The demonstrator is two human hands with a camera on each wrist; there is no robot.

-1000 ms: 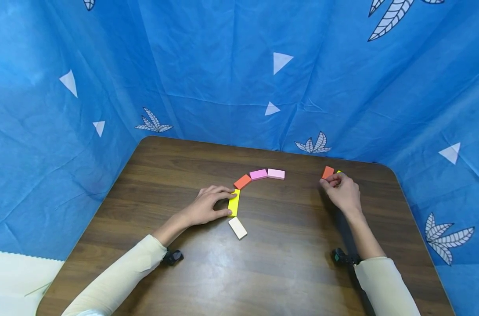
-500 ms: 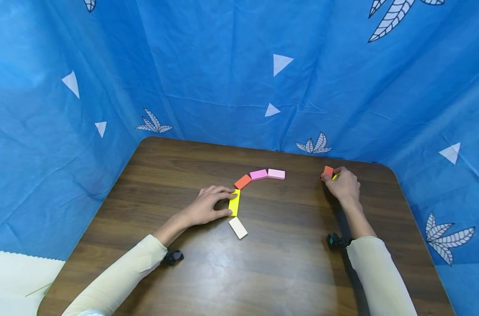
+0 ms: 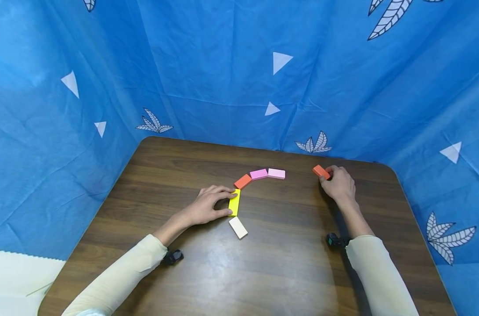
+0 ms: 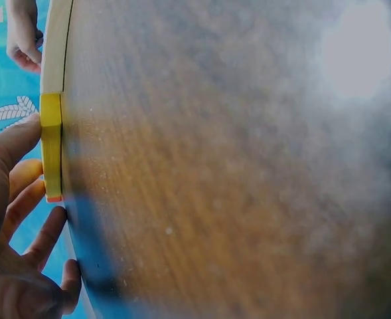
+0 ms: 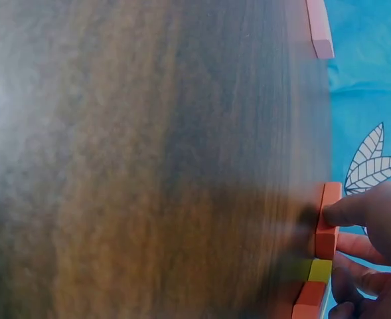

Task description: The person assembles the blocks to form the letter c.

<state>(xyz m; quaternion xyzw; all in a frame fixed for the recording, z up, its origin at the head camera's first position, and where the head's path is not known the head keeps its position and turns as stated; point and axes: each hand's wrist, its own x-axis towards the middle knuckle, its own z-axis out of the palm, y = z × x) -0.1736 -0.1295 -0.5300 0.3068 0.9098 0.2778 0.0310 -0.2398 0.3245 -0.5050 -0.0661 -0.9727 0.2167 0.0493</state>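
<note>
My left hand (image 3: 207, 205) grips a yellow block (image 3: 234, 203) lengthwise, thumb at its near end and a fingertip at its far end. In the left wrist view the thumb rests against the yellow block (image 4: 51, 146). Further right, my right hand (image 3: 340, 184) pinches an orange block (image 3: 321, 171) between thumb and fingers. The right wrist view shows the thumb on the side of this orange block (image 5: 328, 232). Beside it, under the fingers, are a small yellow piece (image 5: 320, 270) and another red-orange block (image 5: 309, 300), both hidden by the hand in the head view.
An orange block (image 3: 243, 181), a pink block (image 3: 258, 174) and a pale pink block (image 3: 276, 174) form a curve beyond the yellow one. A cream block (image 3: 238, 228) lies at its near end. The brown wooden table (image 3: 286, 263) is backed by a blue curtain (image 3: 207, 66).
The orange block at my right hand has turned and shifted left, while that hand moved slightly left and now covers the yellow piece. My left hand has stayed on its yellow block.
</note>
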